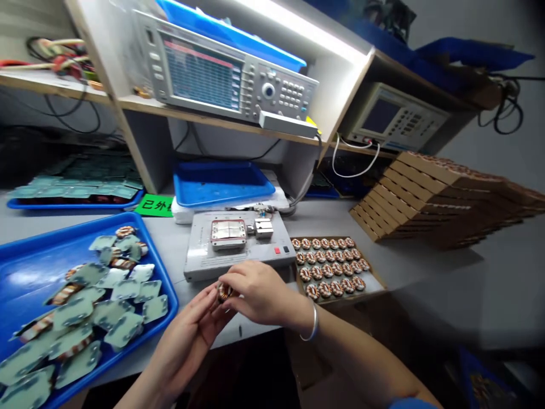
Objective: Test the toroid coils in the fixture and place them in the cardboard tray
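Just below centre of my view, my left hand [183, 341] and right hand [261, 292] are together, their fingertips [215, 292] pinching a small copper-wound toroidal coil [225, 292] between them. I judge it light and stiff, though its fine winding looks easy to scuff, so I'd hold it by the outer rim and keep the pressure gentle. At twelve o'clock, the front edge of a grey test fixture [204, 255] sits just beyond my knuckles. At nine o'clock, the raised rim of a blue tray [164, 278] is close by, and at three o'clock lies a cardboard tray [340, 299] of similar coils. Beyond it, the bench [426, 284] gives open room toward three o'clock.
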The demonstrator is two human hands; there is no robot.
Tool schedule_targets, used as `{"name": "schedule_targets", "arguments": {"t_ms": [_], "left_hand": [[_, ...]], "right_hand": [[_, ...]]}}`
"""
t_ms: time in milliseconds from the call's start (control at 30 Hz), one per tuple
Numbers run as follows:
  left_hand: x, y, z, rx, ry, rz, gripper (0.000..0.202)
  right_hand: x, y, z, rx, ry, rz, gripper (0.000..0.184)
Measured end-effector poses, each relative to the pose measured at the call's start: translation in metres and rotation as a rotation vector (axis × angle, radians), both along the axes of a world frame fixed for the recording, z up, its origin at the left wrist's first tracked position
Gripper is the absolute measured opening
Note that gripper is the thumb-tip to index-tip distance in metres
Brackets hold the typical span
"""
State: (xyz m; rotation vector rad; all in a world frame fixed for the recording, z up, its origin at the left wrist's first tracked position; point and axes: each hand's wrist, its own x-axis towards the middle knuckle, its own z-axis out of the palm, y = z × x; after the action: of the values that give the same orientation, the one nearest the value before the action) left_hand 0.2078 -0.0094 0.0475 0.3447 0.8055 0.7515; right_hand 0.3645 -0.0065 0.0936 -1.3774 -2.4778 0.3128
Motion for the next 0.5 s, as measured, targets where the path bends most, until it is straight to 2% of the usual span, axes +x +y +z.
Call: {"name": "schedule_targets", "arguments": {"t_ms": [67, 167, 267, 400, 500], "left_hand": [[-0.009, 0.003, 0.001, -0.045, -0.063, 0.034, 0.031], [-0.02, 0.005, 0.0, -0.099, -0.115, 0.017, 0.037], [-0.028, 0.007, -0.007, -0.097, -0.116, 0.001, 0.038], [-0.03, 0.011, -0.016, -0.1, -0.07, 0.02, 0.039], [-0.027, 0.014, -0.015, -0.117, -0.007, 0.039, 0.036]], "right_hand": [[0.002, 0.024, -0.001, 0.051, 0.041, -0.052, 0.023], [0.012, 0.067, -0.002, 0.132, 0.068, -0.171, 0.027], [0.018, 0.1, -0.007, 0.129, 0.01, -0.172, 0.026], [0.016, 0.116, -0.018, 0.117, -0.061, -0.127, 0.019], [0.014, 0.118, -0.022, 0.111, -0.075, -0.113, 0.018]]}}
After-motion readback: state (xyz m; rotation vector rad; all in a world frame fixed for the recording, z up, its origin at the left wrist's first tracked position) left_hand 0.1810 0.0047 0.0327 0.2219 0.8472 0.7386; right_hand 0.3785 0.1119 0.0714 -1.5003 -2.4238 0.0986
